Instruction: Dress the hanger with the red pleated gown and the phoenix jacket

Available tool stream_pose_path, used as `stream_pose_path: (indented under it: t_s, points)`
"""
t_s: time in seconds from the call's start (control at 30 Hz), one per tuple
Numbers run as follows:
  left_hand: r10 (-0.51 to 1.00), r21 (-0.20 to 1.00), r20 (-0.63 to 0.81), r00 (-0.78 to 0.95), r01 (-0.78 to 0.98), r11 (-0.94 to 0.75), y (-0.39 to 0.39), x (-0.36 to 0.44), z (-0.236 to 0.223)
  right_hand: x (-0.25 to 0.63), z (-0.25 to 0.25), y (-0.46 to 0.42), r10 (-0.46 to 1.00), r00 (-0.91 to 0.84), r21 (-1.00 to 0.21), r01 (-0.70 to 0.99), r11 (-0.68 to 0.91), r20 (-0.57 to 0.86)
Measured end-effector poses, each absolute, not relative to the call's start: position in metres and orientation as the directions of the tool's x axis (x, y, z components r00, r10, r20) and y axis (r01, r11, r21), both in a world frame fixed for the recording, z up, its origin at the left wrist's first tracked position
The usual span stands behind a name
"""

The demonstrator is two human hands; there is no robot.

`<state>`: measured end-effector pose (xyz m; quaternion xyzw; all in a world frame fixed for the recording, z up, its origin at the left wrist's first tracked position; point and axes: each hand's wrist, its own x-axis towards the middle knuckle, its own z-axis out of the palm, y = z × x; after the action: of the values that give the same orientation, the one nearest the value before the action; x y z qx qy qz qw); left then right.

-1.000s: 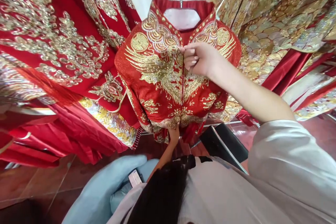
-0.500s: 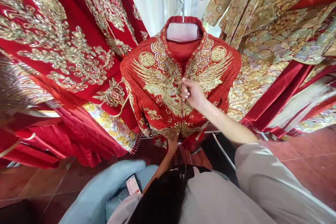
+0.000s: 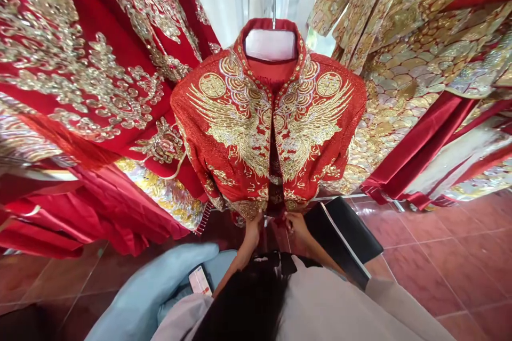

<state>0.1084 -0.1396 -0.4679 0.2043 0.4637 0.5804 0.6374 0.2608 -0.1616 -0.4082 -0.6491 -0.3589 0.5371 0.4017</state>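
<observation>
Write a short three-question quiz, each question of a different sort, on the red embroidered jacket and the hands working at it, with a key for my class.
1. True or false: the red embroidered jacket is fastened all the way down its front.
2. Where are the left hand and right hand?
a) On the shoulders
b) At the front hem, one on each side of the opening
c) On the sleeve cuffs
3. Fill in: the hook of the hanger rises through the jacket's ____.

Key: 1 false; 2 b; 3 collar.
</observation>
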Motion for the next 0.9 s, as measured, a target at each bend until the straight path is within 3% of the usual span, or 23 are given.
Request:
stream_pose_path:
  t_s: [0.17, 0.23, 0.27, 0.33, 0.37, 0.4, 0.43, 0.47, 0.5, 0.57, 0.6, 0.63, 0.67, 0.7, 0.8, 0.9]
  points:
    - [0.915, 0.698, -0.372, -0.157, -0.697, 0.165, -0.145, 0.025, -0.453, 0.335, -0.357, -0.151, 0.882, 0.340, -0.866, 0.267, -0.422, -0.325]
    - [0.934, 0.694, -0.334, -0.124, -0.703, 0.155, -0.149, 0.011, -0.448, 0.360, -0.315, -0.143, 0.878, 0.459, -0.864, 0.377, -0.332, -0.137]
    - [0.947, 0.720, -0.320, -0.017, -0.654, 0.231, -0.150, 0.012, -0.444, 0.370, -0.291, -0.136, 0.842, 0.524, -0.819, 0.535, -0.206, 0.130]
    - [0.897, 0.786, -0.335, 0.289, -0.440, 0.435, -0.150, 0.027, -0.429, 0.382, -0.241, -0.118, 0.659, 0.488, -0.659, 0.752, 0.017, 0.573]
    - [0.837, 0.844, -0.368, 0.405, -0.234, 0.483, -0.148, 0.037, -0.417, 0.386, -0.219, -0.107, 0.565, 0.408, -0.556, 0.824, 0.109, 0.717]
    - [0.796, 0.871, -0.396, 0.457, -0.088, 0.484, -0.144, 0.045, -0.400, 0.388, -0.198, -0.093, 0.508, 0.315, -0.460, 0.868, 0.186, 0.801]
    - [0.792, 0.904, -0.428, 0.435, 0.200, 0.379, -0.139, 0.052, -0.378, 0.389, -0.181, -0.079, 0.482, 0.233, -0.385, 0.890, 0.245, 0.845]
    - [0.828, 0.845, -0.424, 0.366, 0.489, 0.217, -0.132, 0.055, -0.353, 0.390, -0.167, -0.064, 0.485, 0.159, -0.331, 0.897, 0.293, 0.860]
    - [0.850, 0.819, -0.397, 0.346, 0.551, 0.158, -0.124, 0.055, -0.324, 0.391, -0.157, -0.050, 0.505, 0.096, -0.296, 0.895, 0.334, 0.858]
    - [0.927, 0.822, -0.240, 0.288, 0.568, 0.036, -0.104, 0.048, -0.262, 0.391, -0.146, -0.025, 0.553, 0.009, -0.270, 0.879, 0.393, 0.833]
    - [0.982, 0.793, 0.075, 0.171, 0.587, -0.163, -0.093, 0.043, -0.232, 0.391, -0.145, -0.016, 0.566, -0.012, -0.272, 0.868, 0.415, 0.824]
    - [0.919, 0.686, 0.390, 0.054, 0.649, -0.329, -0.081, 0.038, -0.205, 0.391, -0.145, -0.009, 0.569, -0.019, -0.280, 0.857, 0.434, 0.822]
    - [0.786, 0.553, 0.618, -0.024, 0.724, -0.412, -0.068, 0.034, -0.181, 0.392, -0.145, -0.004, 0.562, -0.017, -0.291, 0.842, 0.454, 0.827]
    - [0.649, 0.452, 0.757, -0.079, 0.780, -0.432, -0.055, 0.030, -0.163, 0.394, -0.146, -0.002, 0.552, -0.009, -0.307, 0.823, 0.478, 0.834]
    - [0.510, 0.332, 0.857, -0.074, 0.836, -0.436, -0.012, 0.022, -0.133, 0.404, -0.144, 0.003, 0.548, 0.067, -0.407, 0.745, 0.529, 0.834]
    - [0.557, 0.354, 0.828, -0.072, 0.836, -0.419, 0.027, 0.005, -0.122, 0.421, -0.138, 0.012, 0.643, 0.137, -0.564, 0.637, 0.525, 0.754]
